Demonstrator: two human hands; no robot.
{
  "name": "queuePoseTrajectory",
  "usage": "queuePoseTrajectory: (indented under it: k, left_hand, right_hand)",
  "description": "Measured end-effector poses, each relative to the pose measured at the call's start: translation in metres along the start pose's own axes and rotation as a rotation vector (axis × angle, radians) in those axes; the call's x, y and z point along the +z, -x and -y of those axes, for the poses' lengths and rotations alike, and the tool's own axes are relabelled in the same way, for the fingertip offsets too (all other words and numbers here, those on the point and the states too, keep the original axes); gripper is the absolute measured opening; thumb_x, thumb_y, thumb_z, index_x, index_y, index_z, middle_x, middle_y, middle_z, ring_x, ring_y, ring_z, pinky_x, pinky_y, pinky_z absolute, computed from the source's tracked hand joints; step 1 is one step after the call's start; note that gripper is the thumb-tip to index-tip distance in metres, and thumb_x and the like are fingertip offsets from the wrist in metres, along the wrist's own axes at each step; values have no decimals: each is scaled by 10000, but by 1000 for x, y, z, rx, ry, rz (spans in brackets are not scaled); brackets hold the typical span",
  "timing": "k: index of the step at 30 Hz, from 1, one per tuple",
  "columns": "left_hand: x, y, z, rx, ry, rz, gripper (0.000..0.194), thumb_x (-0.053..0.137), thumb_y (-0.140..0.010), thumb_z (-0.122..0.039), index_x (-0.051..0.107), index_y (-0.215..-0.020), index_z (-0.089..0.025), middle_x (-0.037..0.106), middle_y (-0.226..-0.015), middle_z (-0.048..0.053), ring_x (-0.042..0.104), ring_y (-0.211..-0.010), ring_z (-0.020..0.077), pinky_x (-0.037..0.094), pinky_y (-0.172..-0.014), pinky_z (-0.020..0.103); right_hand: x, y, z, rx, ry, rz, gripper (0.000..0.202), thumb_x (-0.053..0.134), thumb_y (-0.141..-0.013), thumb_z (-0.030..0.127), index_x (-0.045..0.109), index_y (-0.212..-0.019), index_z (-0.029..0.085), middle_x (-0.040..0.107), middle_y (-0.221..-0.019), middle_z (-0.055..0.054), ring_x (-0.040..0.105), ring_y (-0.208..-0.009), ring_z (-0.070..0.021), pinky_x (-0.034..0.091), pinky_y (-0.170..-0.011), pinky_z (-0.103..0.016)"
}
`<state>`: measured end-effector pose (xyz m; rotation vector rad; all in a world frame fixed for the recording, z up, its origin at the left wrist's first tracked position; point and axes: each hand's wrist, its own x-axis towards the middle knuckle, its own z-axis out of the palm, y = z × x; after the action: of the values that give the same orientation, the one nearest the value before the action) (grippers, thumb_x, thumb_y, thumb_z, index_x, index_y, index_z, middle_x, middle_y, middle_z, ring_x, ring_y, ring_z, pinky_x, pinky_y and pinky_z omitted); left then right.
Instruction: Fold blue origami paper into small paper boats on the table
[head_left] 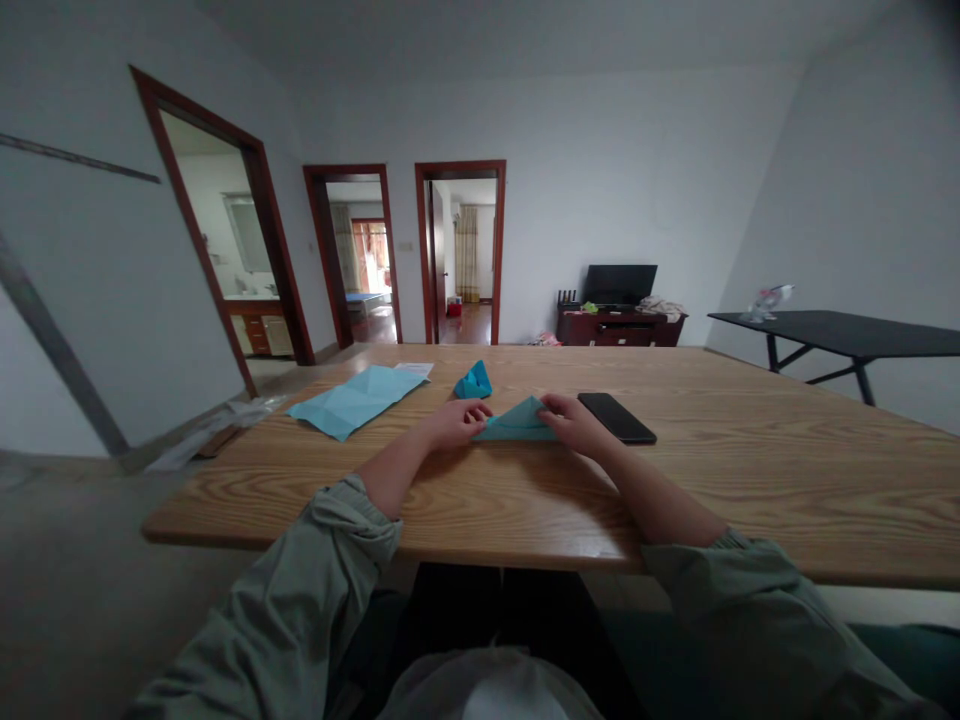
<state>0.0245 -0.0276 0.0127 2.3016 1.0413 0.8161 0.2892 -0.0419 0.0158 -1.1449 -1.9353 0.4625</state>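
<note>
A light blue folded paper (517, 422), with a raised triangular peak, lies on the wooden table between my hands. My left hand (456, 422) has its fingers closed on the paper's left end. At the right side of the peak, my right hand (571, 422) pinches the paper between thumb and fingers. Just behind the left hand stands a small darker blue folded paper piece (474, 381). To the left, a creased light blue sheet (358, 398) is spread on the table.
A black phone (616, 417) lies right of my right hand on the wooden table (525, 510). A whitish paper (415, 371) sits behind the creased sheet. Farther off are a black table (847, 330) at the right and a television (619, 285) on a cabinet.
</note>
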Motion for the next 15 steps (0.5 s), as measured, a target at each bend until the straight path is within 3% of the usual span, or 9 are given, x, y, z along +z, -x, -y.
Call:
queuePoseTrajectory:
  k: [15]
  left_hand:
    - [-4,-1,4,-41,-98,143,303,520,-829,-326,676,-1044,-181,694,-962,28,612,-839,143,447,-734,215]
  right_hand:
    - [0,1,-3,-66,92,102,233,515,-825,353,651,-874,170,646,-808,-17,558,-768,-178,425,-682,-259]
